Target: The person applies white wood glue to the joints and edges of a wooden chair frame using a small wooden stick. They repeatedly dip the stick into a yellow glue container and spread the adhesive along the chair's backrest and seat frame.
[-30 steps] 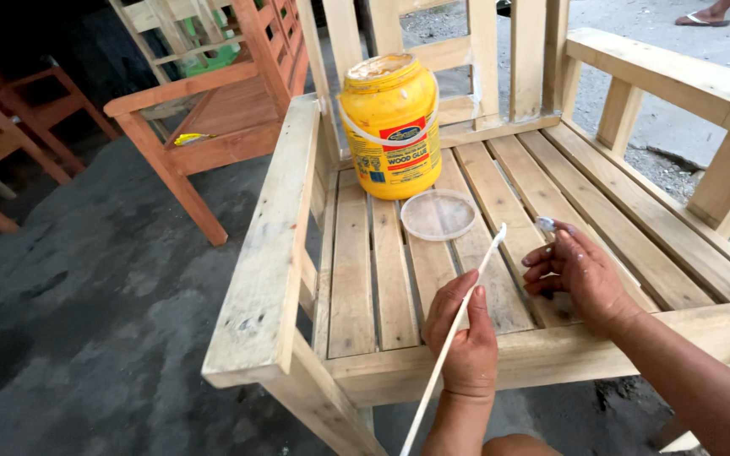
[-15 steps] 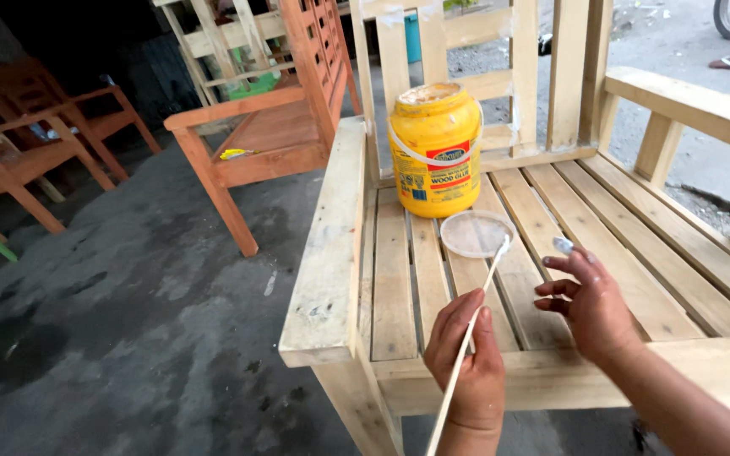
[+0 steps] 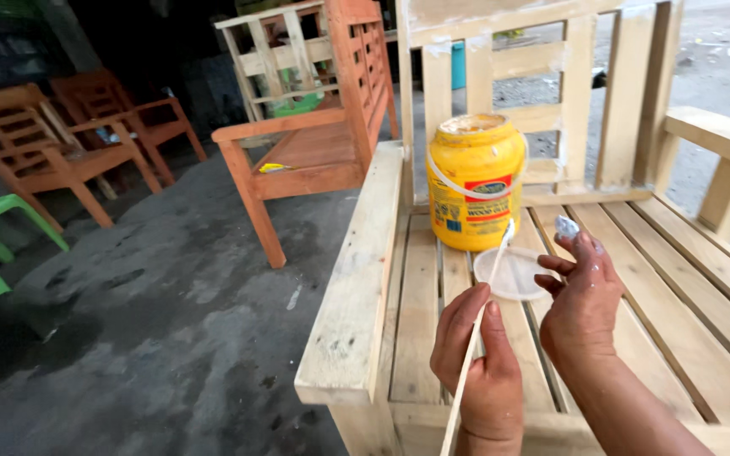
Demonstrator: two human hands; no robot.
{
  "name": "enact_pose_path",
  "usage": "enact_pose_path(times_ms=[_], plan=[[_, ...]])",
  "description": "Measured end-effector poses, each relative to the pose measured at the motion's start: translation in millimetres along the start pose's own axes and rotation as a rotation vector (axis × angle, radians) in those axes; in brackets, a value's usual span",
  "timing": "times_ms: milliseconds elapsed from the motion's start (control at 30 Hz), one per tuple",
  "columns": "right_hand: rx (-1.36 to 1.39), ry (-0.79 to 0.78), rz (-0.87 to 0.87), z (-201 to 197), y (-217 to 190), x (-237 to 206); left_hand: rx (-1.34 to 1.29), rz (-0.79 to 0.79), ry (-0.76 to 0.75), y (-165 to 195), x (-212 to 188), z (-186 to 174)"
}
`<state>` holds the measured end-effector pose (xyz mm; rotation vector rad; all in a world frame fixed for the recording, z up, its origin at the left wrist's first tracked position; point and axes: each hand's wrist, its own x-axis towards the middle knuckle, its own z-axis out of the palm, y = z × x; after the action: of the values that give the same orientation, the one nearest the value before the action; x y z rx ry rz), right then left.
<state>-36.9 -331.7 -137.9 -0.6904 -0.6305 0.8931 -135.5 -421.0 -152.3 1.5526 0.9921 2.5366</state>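
- Bench (image 3: 433,338): bare pale wood, matt, rough-sawn.
- Jar (image 3: 475,181): glossy yellow plastic.
- Lid (image 3: 513,274): clear, smooth plastic.
- Stick (image 3: 476,338): thin pale wood.
- Floor (image 3: 171,338): rough grey concrete.
- Chairs (image 3: 314,152): orange-stained wood, smoother.
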Motion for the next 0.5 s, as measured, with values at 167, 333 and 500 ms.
enact_pose_path(times_ms=[167,333,500], plan=[[-0.014,-0.072,0.030,12,4,15,0.031,0.013,0.050,-11,10,8],[0.036,-0.203,0.016,18,7,16,0.052,0.036,0.098,-14,22,16],[0.126,-0.245,0.204,30,14,16,0.127,0.050,0.118,-13,28,8]])
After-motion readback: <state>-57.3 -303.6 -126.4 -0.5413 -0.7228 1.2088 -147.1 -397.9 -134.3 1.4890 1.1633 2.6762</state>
